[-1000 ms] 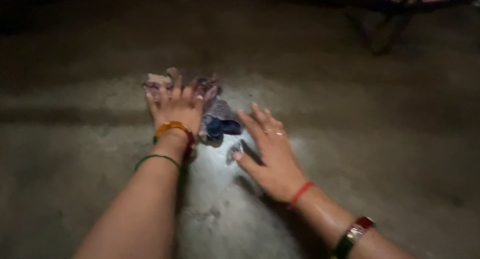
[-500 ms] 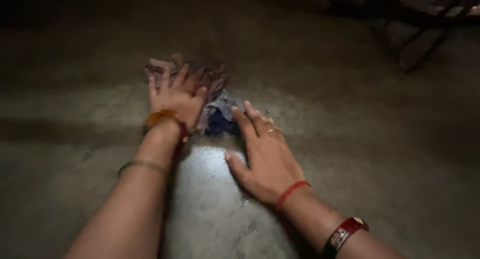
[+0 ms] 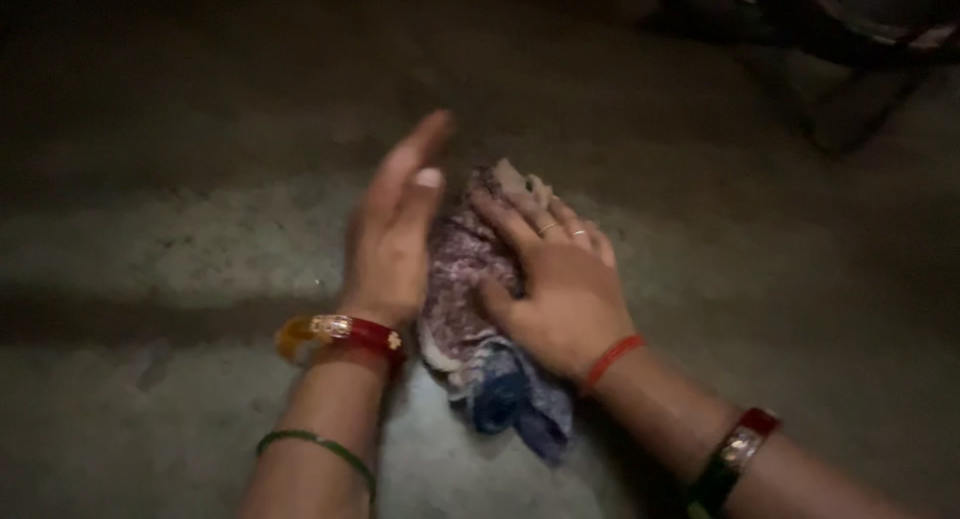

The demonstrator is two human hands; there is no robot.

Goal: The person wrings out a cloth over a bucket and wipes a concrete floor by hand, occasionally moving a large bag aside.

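Observation:
A crumpled patterned cloth (image 3: 470,309), purple-white with a blue part at its near end, lies on the dim concrete floor (image 3: 180,249). My right hand (image 3: 555,284) lies flat on top of it, fingers spread, pressing it down. My left hand (image 3: 395,224) stands on edge against the cloth's left side, fingers straight and together, holding nothing. Both wrists carry bangles and threads.
Dark furniture legs (image 3: 850,89) stand at the top right. The floor around is bare grey concrete, mostly in shadow, with a lit patch near the hands.
The cloth has come nearer and now lies between my hands. My right hand moved from the bare floor onto the cloth. My left hand lifted off it and turned on edge.

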